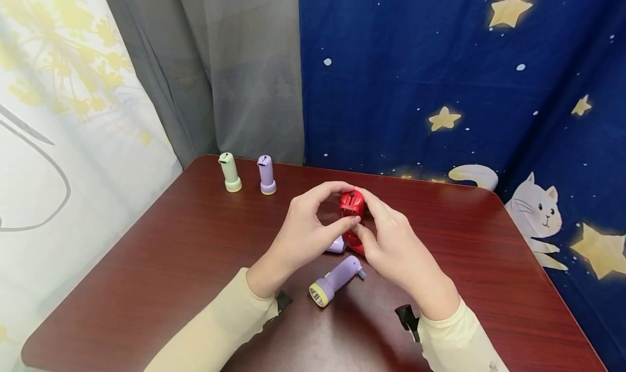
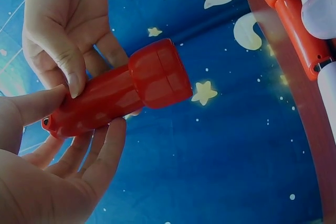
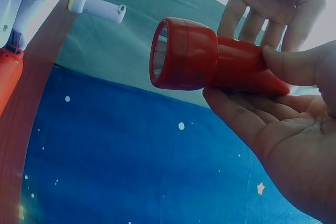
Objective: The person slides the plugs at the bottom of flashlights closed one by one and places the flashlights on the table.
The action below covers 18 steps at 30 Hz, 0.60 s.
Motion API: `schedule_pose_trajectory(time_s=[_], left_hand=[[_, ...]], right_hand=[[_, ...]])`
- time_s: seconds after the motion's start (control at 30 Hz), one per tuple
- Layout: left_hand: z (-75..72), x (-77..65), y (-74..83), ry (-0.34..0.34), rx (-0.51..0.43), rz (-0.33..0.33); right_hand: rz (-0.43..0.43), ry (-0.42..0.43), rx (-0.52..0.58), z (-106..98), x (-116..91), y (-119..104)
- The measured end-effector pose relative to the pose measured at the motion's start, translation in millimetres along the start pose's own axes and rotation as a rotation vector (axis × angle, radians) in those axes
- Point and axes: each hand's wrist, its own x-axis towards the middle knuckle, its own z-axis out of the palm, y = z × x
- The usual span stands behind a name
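Both hands hold one red flashlight above the middle of the table, its tail end up in the head view. My left hand has its thumb on the near side and its fingers curled behind. From the other side, the right hand grips the same body with thumb and fingers. In the left wrist view the wider head of the flashlight sticks out past the fingers. Its lens end faces left in the right wrist view. A purple flashlight with a yellow rim lies on the table between the forearms.
Behind the hands lie a second red flashlight and a pale lilac flashlight, both partly hidden in the head view. A green flashlight and a purple standing flashlight are at the back left of the table.
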Motion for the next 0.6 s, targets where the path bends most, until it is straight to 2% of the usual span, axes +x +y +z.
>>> schedule_pose_trajectory(time_s=[0.33,0.5,0.6], left_hand=[[1.6,0.9,-2.2,-0.014,0.023,0.005],[0.8,1.6,-4.2,-0.014,0.026,0.002],[-3.4,5.1,-9.6,-0.030,0.046,0.002]], right_hand=[[-0.003,-0.015,-0.007,-1.8,-1.0,1.4],[0.014,-0.047,-0.014,-2.5,0.1,1.4],[0.051,-0.097,0.001,-2.6,1.1,1.2]])
